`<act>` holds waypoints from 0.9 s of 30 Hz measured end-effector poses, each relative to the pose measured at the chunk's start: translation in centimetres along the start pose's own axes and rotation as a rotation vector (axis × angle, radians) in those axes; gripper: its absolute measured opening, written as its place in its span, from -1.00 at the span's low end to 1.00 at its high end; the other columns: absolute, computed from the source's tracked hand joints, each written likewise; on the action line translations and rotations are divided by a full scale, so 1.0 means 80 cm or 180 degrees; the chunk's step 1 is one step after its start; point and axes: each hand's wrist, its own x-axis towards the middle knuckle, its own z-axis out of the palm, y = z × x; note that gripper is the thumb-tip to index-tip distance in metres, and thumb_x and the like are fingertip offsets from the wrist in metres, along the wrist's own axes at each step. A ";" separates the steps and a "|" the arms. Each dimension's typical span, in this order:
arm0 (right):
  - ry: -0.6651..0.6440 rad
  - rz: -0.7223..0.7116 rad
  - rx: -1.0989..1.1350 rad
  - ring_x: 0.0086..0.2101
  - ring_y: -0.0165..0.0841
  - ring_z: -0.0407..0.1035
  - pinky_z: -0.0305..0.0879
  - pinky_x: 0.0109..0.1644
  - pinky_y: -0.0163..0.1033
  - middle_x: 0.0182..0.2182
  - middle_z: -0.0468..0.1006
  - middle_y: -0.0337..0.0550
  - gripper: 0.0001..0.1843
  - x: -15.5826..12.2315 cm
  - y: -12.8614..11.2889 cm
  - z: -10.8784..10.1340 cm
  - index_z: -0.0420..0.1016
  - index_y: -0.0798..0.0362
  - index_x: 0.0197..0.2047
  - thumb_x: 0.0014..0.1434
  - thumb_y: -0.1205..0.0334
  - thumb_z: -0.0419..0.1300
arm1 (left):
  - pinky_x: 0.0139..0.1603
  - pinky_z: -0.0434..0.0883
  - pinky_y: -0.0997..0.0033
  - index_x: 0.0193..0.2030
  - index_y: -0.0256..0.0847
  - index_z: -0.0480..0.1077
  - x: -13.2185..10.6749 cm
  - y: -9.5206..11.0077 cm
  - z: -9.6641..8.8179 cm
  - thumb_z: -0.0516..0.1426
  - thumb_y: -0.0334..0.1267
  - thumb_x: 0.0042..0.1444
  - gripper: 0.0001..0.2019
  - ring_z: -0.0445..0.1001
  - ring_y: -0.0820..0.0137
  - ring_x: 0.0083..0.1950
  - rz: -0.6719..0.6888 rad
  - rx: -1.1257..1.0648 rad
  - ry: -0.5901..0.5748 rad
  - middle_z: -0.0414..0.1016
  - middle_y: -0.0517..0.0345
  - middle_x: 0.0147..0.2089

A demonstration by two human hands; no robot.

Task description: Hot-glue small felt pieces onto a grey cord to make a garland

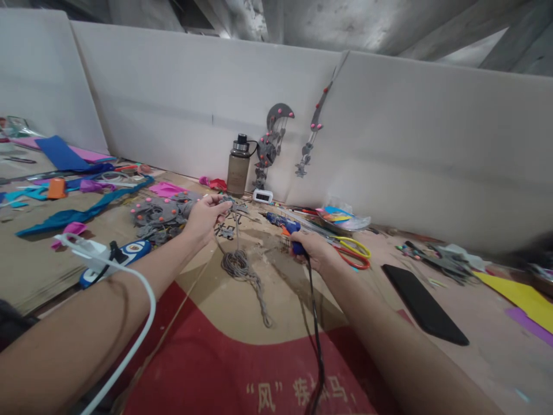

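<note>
My left hand (205, 218) is closed round a grey felt piece (228, 203) with grey cord hanging from it. The cord drops to a coiled bundle (240, 265) on the cardboard and trails toward me. My right hand (313, 251) grips the handle of a blue glue gun (283, 225), whose nozzle points left toward the felt piece. Its black cable (315, 323) runs down along my right forearm. The two hands are a short distance apart.
A brown water bottle (238, 166), a small white clock (262, 196) and grey felt hangings (272, 141) stand by the white wall. Scissors (352, 252) and a black phone (423, 302) lie right. Grey felt scraps (158, 216), coloured felt and a white charger (93, 251) lie left.
</note>
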 end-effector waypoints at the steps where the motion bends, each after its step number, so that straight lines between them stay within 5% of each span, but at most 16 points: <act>1: -0.0035 -0.0077 0.0169 -0.64 -0.53 0.22 0.19 -0.62 -0.43 -0.64 0.30 -0.34 -0.93 -0.004 -0.003 0.004 0.24 0.06 -0.47 -0.06 0.32 0.11 | -0.65 0.07 0.63 -0.43 -0.28 0.34 0.000 -0.001 0.000 0.34 -0.34 -0.30 -0.71 0.20 0.64 -0.60 0.0007 -0.0005 -0.0027 0.33 0.29 -0.54; 7: -0.0368 -0.1473 0.1395 -0.37 -0.48 0.36 0.49 -0.35 -0.28 -0.25 0.41 -0.26 -0.65 -0.040 -0.022 0.029 0.24 -0.01 -0.14 -0.05 0.29 0.17 | -0.61 0.17 0.63 -0.43 -0.27 0.32 -0.004 -0.003 0.003 0.34 -0.34 -0.29 -0.70 0.23 0.63 -0.61 0.0065 0.0107 -0.0056 0.34 0.30 -0.57; 13: -0.0397 -0.2300 0.0502 -0.52 -0.53 0.27 0.36 -0.46 -0.32 -0.22 0.44 -0.17 -0.80 -0.063 -0.026 0.033 0.22 0.04 -0.15 0.14 0.20 0.06 | -0.60 0.18 0.61 -0.45 -0.27 0.32 -0.011 0.000 0.012 0.34 -0.35 -0.33 -0.70 0.25 0.62 -0.61 0.0026 0.0193 0.0014 0.34 0.29 -0.57; 27: -0.0030 -0.2560 -0.0792 -0.42 -0.35 0.31 0.27 -0.29 -0.23 -0.42 0.45 -0.14 -0.71 -0.059 -0.018 0.034 0.31 0.11 -0.12 0.21 0.08 0.03 | -0.56 0.20 0.56 -0.44 -0.28 0.35 -0.016 -0.004 0.015 0.36 -0.27 -0.33 -0.68 0.25 0.60 -0.61 0.0130 0.0335 -0.0186 0.36 0.27 -0.57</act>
